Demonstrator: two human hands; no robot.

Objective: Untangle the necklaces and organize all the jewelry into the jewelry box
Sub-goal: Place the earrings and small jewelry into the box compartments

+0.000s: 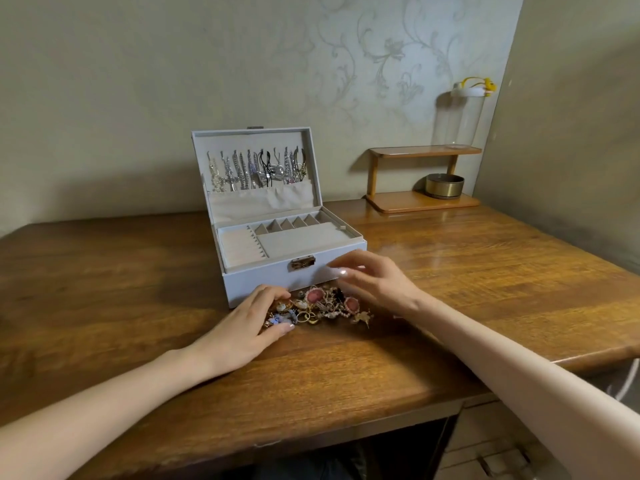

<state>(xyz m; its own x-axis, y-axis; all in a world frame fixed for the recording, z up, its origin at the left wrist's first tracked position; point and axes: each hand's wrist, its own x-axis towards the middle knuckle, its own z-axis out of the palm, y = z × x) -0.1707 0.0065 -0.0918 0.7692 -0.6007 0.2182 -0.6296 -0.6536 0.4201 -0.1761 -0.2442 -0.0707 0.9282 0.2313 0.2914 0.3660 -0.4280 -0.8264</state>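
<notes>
Left hand (247, 329) lies flat, relaxed fingers touching the jewelry pile (323, 306), which stretches rightward from them beneath the nearer, loose-fingered, empty right hand (375, 284), with the open jewelry box (252, 284) just beyond.

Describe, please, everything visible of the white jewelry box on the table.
The white rectangular jewelry box stands open on the brown wooden table, lid upright. Beige fabric-like lining. Silver and dark necklaces hang inside the lid; the tray's compartments look empty. A brassy clasp sits on the front wall; a heap of mixed jewelry lies before it.
</notes>
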